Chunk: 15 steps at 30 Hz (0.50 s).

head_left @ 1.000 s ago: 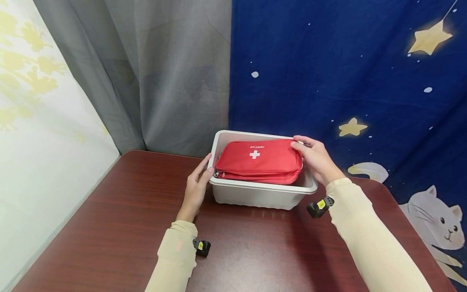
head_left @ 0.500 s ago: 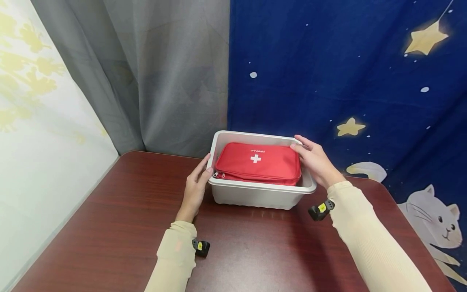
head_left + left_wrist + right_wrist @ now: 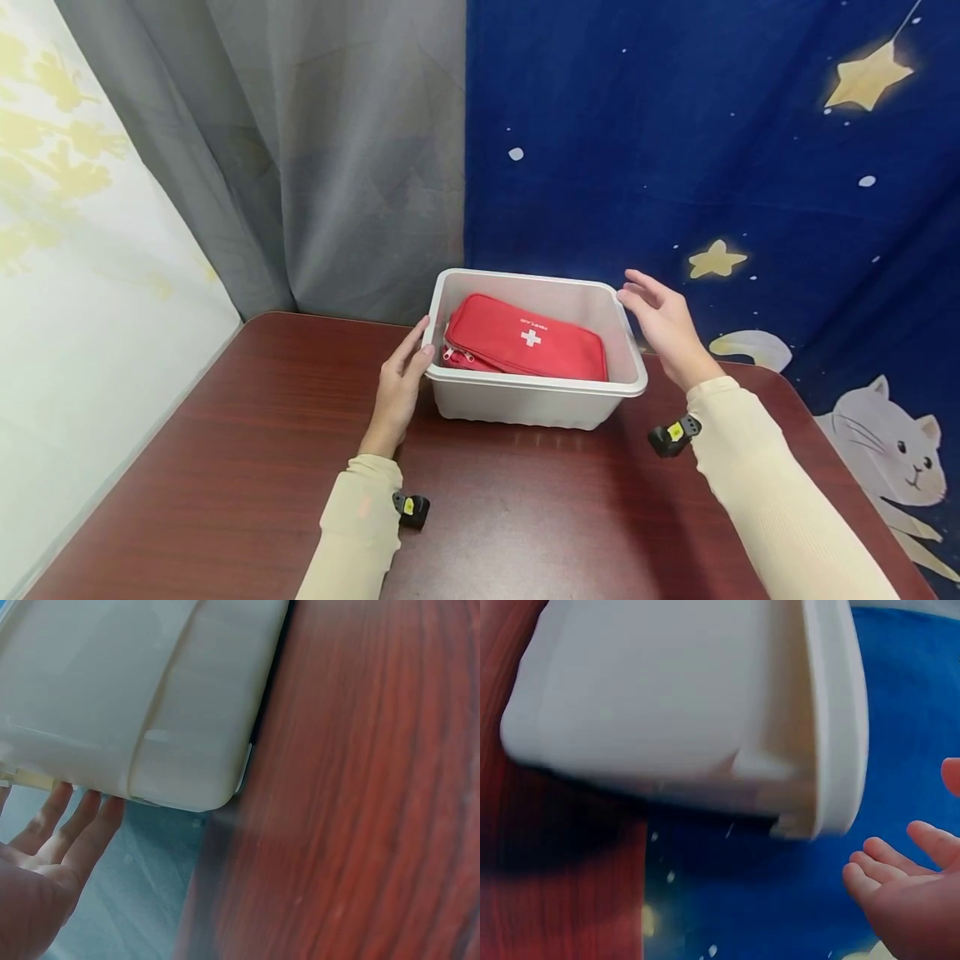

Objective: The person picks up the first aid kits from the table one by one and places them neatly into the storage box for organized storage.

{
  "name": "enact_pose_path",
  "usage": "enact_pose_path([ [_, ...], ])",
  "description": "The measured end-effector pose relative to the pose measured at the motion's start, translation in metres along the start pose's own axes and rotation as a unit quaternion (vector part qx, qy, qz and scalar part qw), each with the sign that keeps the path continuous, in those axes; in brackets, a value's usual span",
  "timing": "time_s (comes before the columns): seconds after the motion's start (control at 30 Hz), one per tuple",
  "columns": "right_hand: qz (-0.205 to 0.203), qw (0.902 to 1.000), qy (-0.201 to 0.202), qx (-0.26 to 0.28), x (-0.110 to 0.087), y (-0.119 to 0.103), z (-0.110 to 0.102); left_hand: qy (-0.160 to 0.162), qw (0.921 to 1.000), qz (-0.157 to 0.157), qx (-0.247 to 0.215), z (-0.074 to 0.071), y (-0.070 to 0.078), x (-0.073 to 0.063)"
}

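In the head view, a red first aid pouch [image 3: 517, 333] with a white cross lies slanted inside a white plastic bin [image 3: 525, 402]. Its left end sits higher, and zipper pulls [image 3: 459, 354] show at that end. My left hand [image 3: 396, 392] touches the bin's left end, the thumb near the rim corner; the left wrist view shows fairly straight fingers [image 3: 94, 836] against the bin's side. Just off the right rim hovers my right hand [image 3: 663, 329], holding nothing, its fingers loosely bent. In the right wrist view a gap separates these fingers [image 3: 885, 870] from the bin [image 3: 667, 690].
The bin stands near the back edge of a dark red-brown wooden table [image 3: 517, 517]. Behind it hang a grey curtain [image 3: 367, 167] and a blue curtain [image 3: 600, 167] with stars and a cat. A pale panel [image 3: 90, 350] borders the table's left side.
My right hand has let go of the pouch and moved right, away from the bin's rim. The pouch's right end has dropped lower into the bin. My left hand stays at the bin.
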State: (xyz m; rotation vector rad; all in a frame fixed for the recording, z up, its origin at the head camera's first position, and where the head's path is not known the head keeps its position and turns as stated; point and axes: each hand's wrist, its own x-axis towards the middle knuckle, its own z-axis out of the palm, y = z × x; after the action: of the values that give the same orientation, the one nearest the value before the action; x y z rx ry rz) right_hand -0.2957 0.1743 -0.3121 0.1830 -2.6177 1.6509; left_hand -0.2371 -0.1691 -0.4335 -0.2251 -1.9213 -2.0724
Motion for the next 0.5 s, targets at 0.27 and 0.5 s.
enact_pose_path([
  [0.27,0.006,0.9982,0.04,-0.045,-0.002,0.039,-0.015,0.006,0.999,0.01,0.043,-0.009,-0.01,0.006],
  [0.5,0.031,0.9952,0.03,-0.088,-0.015,0.07,-0.024,0.004,0.9977,0.002,0.068,-0.013,-0.015,0.004],
])
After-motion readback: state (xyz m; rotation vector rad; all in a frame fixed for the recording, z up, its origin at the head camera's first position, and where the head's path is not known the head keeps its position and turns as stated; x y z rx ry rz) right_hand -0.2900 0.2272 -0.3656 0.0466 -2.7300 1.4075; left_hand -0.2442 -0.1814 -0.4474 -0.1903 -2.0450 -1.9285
